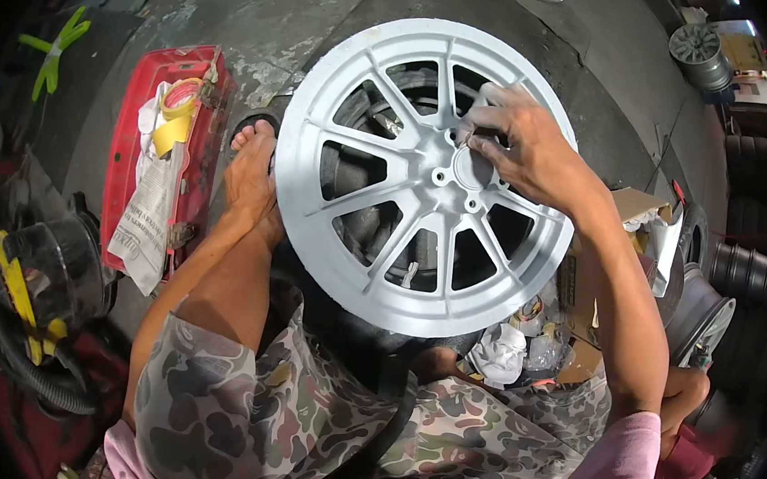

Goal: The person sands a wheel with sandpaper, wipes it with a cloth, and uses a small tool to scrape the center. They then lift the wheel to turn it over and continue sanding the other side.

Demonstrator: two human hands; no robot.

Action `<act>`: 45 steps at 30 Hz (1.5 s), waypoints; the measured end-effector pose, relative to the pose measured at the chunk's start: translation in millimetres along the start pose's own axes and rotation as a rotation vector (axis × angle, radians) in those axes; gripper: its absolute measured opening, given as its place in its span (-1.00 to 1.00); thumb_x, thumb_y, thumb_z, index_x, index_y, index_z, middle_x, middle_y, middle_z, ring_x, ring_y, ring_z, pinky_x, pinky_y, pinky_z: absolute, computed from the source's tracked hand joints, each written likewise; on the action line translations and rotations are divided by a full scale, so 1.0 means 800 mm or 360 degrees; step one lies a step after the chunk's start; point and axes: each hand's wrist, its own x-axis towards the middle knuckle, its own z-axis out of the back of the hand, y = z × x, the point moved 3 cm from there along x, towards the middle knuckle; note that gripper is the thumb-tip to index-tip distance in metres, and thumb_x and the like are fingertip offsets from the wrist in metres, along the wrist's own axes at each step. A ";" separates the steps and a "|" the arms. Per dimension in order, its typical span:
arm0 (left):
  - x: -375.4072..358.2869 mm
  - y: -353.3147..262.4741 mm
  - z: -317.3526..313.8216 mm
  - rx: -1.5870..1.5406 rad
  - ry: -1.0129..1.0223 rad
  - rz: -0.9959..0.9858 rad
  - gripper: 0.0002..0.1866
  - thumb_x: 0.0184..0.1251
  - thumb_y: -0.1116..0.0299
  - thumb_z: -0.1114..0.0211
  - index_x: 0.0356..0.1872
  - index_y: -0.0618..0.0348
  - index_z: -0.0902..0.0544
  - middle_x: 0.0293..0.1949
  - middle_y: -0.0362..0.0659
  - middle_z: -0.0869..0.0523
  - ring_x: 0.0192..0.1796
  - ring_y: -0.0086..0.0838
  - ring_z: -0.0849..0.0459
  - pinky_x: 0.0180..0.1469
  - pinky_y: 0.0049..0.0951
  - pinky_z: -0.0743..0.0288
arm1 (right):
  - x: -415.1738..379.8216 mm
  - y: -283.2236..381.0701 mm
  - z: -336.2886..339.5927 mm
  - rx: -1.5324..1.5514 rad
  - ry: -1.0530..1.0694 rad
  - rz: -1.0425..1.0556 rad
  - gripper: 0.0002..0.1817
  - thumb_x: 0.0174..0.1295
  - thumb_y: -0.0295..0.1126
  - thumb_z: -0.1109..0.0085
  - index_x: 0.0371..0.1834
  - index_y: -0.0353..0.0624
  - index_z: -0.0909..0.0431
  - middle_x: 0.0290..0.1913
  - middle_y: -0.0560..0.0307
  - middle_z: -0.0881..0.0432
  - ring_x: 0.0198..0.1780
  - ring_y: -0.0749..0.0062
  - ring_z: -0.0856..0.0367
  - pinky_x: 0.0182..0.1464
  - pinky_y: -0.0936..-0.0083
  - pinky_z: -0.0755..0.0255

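A pale grey, spoked car wheel (431,321) lies face up in front of me, above a dark tyre. My right hand (516,137) is over the wheel's hub, its dusty fingers bent and pinched together beside the round centre bore (474,168). Whatever is between those fingertips is hidden. At the wheel's left edge, my left hand (251,173) has its fingers curled, close to a black round piece (268,122). The wheel's rim and the hand itself hide what these fingers grip.
A red toolbox tray (121,162) on the left holds masking tape (175,116) and newspaper (143,228). Further left stands a black drum-shaped container (61,271) with a hose. Crumpled paper (499,352) and cardboard (579,293) lie right of the wheel. More wheels (704,313) line the right side.
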 end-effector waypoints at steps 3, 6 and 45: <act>-0.010 0.003 -0.010 0.0378 0.0462 0.0062 -0.54 0.76 0.33 0.00 0.49 0.41 -0.42 0.29 0.10 -0.64 0.28 -0.19 -0.68 0.41 -0.26 -0.54 | 0.010 0.050 0.010 -0.0177 0.0214 0.0242 -0.94 0.32 -0.52 -0.27 -0.21 -0.24 -0.70 0.19 -0.09 -0.60 0.21 -0.18 -0.61 0.45 0.11 -0.46; -0.012 0.008 -0.010 0.0400 0.0576 0.0078 -0.55 0.74 0.37 -0.03 0.49 0.40 -0.42 0.25 0.07 -0.67 0.24 -0.24 -0.70 0.35 -0.29 -0.58 | 0.008 0.057 0.001 -0.0738 -0.0073 0.0739 -0.89 0.29 -0.53 -0.24 -0.18 -0.26 -0.72 0.20 -0.09 -0.59 0.25 -0.14 -0.59 0.44 0.20 -0.50; 0.010 -0.015 0.037 -0.0228 0.0099 -0.0043 -0.77 0.40 0.46 -0.27 0.03 0.19 -0.64 -0.19 0.02 -0.68 -0.10 0.01 -0.74 -0.11 -0.12 -0.60 | -0.104 0.050 -0.026 -0.0465 -0.0365 -0.0013 -0.74 0.14 -0.48 -0.46 -0.09 -0.14 -0.69 -0.12 0.10 -0.59 -0.04 0.13 -0.57 0.05 0.20 -0.41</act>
